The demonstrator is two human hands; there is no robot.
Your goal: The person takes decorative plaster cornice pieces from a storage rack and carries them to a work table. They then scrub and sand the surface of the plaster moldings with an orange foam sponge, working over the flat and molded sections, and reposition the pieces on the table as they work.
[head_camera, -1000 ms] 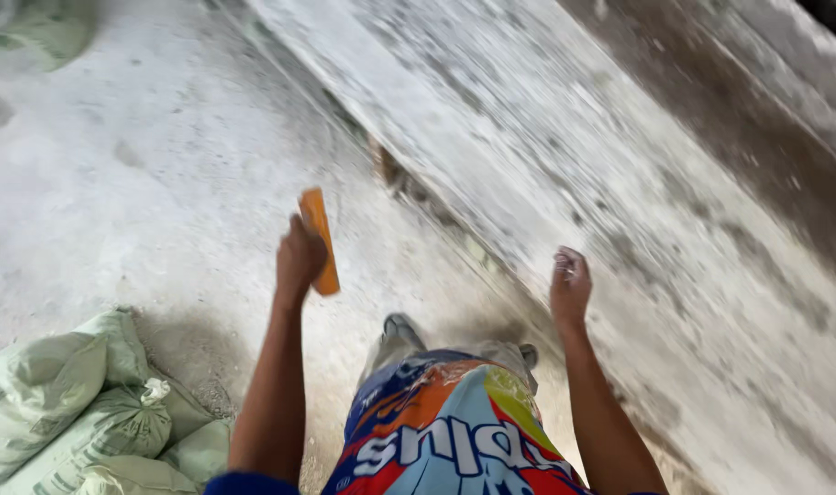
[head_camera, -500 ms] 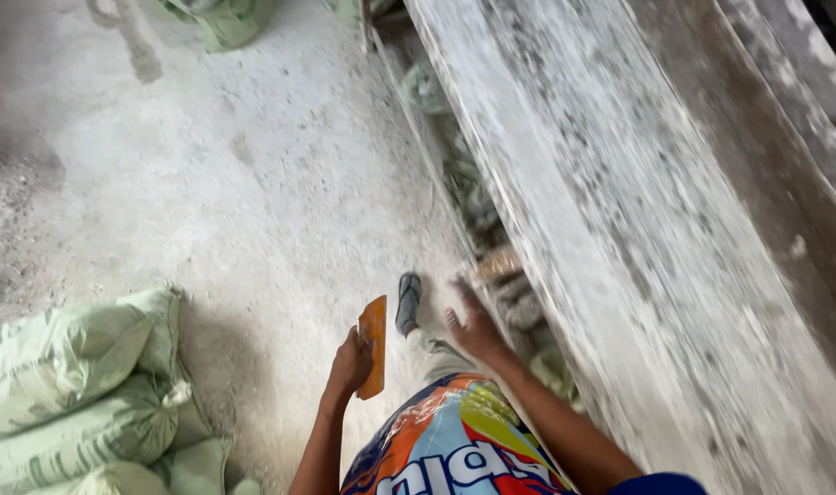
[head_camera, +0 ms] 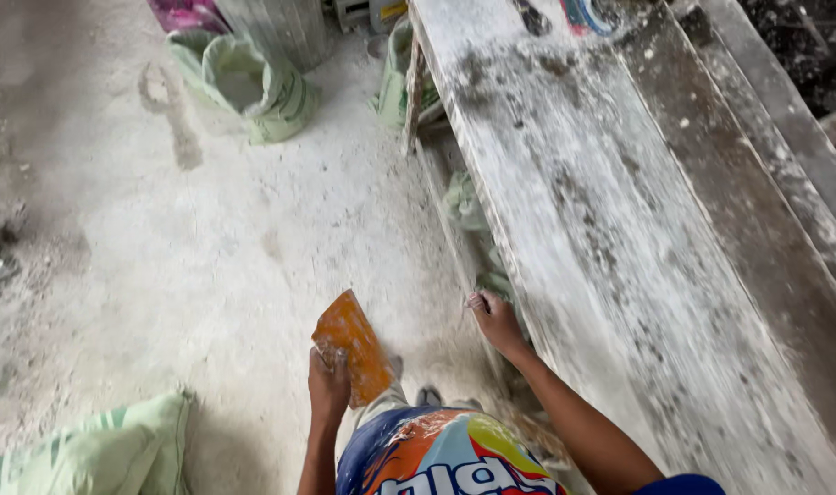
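So the left hand (head_camera: 329,385) is gripping an orange flat pad (head_camera: 352,346), looks like a sanding block or a sheet of abrasive, fingers wrapped around its lower end. The pad is sticking up and away from the body, long axis running roughly from the hand toward the upper left, tilted a bit. It's hanging over the dusty concrete floor (head_camera: 207,257), not touching anything but the hand.

The right hand (head_camera: 497,318) is reaching out to the near edge of the long white-dusted plank (head_camera: 564,211), fingers curled loosely right at the edge or just under it. I can't tell if it's actually clamping anything, it's holding nothing that I can see. So the right hand is the one nearer the plank; the pad is sitting to the left of it, well apart from the board surface. The plank is running diagonally from the lower right up to the top middle.

Compared with half a second ago, the view is swinging further up the board, the pad is showing its broad orange face instead of its thin edge, and the right hand is reaching further forward along the plank edge.

Further out: open green sacks (head_camera: 253,82) near the far end, another green sack (head_camera: 115,449) at the lower left.
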